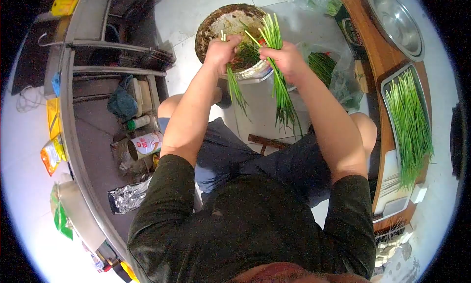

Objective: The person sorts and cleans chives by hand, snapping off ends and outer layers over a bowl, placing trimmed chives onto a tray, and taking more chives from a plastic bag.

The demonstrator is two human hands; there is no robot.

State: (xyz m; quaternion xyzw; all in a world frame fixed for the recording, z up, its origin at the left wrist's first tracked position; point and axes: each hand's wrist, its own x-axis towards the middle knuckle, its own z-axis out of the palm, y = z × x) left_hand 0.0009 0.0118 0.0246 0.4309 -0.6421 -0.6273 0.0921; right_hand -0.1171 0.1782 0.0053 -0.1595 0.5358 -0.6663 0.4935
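Observation:
My left hand (222, 52) is closed around a small bunch of chives (235, 91), pale ends up and green leaves hanging down. A thicker bunch of chives (282, 99) hangs from my right hand (287, 61), with its pale stem ends sticking up past my thumb. Both hands are raised over the near side of a worn, stained bucket (206, 30). Inside the bucket lie green scraps and something red, partly hidden by my hands.
On the right, a tray of chives (408, 121) and a steel bowl (396, 23) rest on a wooden surface (360, 10). More chives (322, 67) lie in a plastic bag on the floor. A metal shelf on the left holds a can (147, 144) and crumpled foil (130, 195).

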